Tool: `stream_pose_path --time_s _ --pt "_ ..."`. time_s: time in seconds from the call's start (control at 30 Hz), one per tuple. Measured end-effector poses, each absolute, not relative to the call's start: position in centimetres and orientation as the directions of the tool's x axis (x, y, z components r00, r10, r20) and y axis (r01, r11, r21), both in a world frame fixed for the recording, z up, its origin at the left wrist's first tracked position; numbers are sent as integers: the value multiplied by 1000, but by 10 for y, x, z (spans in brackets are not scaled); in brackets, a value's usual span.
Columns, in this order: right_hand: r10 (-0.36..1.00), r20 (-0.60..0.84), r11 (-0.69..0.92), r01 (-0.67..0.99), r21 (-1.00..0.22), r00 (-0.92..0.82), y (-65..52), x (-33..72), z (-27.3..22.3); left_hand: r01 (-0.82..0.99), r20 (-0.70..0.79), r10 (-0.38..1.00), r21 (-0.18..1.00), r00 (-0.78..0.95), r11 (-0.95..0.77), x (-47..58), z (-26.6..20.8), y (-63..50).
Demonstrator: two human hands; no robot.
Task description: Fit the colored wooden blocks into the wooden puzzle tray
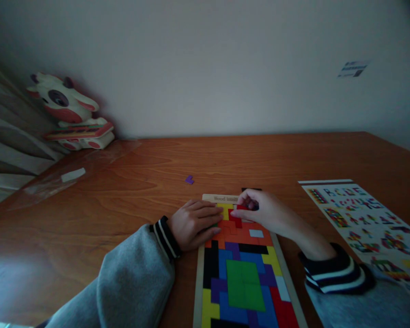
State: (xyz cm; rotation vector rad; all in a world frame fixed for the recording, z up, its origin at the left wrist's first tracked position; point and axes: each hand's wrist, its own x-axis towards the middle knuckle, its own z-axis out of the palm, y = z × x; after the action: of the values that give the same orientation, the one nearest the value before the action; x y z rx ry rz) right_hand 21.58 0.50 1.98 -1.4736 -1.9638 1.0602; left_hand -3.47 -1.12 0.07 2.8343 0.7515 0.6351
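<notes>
A wooden block-puzzle board with a pale frame lies in front of me, filled with coloured pieces, green and blue ones in its middle. My left hand rests on the upper left edge of the board, its fingers stretched out beside the yellow piece. At the top of the board, my right hand pinches a red puzzle piece between thumb and fingers. Part of that piece is hidden by the fingers. Light patches show among the pieces at the upper right and the right side.
A small purple piece lies on the table beyond the board. Something black shows behind my right hand. A printed pattern sheet lies at the right. A toy cow with a keyboard stands at the back left by the curtain.
</notes>
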Motion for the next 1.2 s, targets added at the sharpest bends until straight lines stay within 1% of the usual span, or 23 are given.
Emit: stream_pose_path --time_s 0.1,0.17,0.27,0.33,0.5,0.7,0.83,0.93,1.03,1.13,1.2 --pt "970 -16 102 473 -875 -241 8 216 21 467 411 535 262 738 -845 -34 4 -12" --pt "983 13 86 405 -910 -181 9 214 22 507 462 587 300 664 -808 -34 9 -12" --pt "991 22 66 330 -942 -135 10 213 25 566 521 667 367 532 -738 -34 13 -11" --pt "992 20 57 299 -952 -126 9 212 27 586 532 695 393 484 -708 -35 14 -10" --pt "988 14 52 248 -967 -152 7 209 26 591 522 698 389 490 -706 -35 11 -10" --pt "970 -2 72 293 -953 -244 6 205 17 603 531 693 370 487 -707 -35 9 -9" --pt "965 -3 68 260 -963 -263 3 198 17 591 549 683 372 481 -715 -34 10 -9" --pt "958 5 84 262 -961 -288 2 193 17 559 563 665 383 490 -736 -34 10 -10" --pt "933 36 134 254 -958 -358 0 189 15 505 584 623 378 520 -776 -34 10 -10" --pt "905 56 161 216 -963 -423 -2 185 11 440 608 588 394 534 -807 -32 9 -10" --pt "906 65 150 175 -973 -418 -4 184 9 402 617 576 414 536 -817 -32 8 -9"
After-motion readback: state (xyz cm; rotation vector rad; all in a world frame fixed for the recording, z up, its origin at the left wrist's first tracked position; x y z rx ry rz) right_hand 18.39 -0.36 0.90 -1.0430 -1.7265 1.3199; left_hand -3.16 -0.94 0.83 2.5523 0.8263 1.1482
